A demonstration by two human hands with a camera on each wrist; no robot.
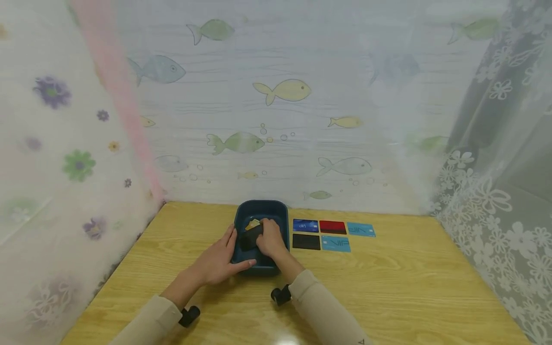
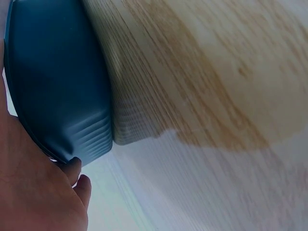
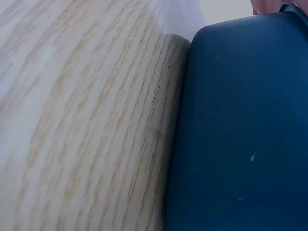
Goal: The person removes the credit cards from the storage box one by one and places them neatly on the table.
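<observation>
A dark blue bin [image 1: 261, 271] stands on the wooden table in the head view; its outer side [image 2: 57, 72] fills the upper left of the left wrist view, and its wall [image 3: 240, 125] the right of the right wrist view. My left hand [image 1: 217, 260] rests against the bin's left side, thumb over the near rim, fingers extended; it also shows at the lower left [image 2: 38, 187]. Inside the bin, my right hand [image 1: 271, 238] grips a black object [image 1: 250, 238], its fingers curled. A yellowish item [image 1: 252, 224] lies behind the black object, partly hidden.
Right of the bin lie several cards: a dark blue card [image 1: 305, 225], a red card [image 1: 333, 227], two light blue cards [image 1: 361, 229] and a black card [image 1: 306, 242]. A fish-patterned curtain [image 1: 284, 115] hangs behind the table [image 1: 388, 287].
</observation>
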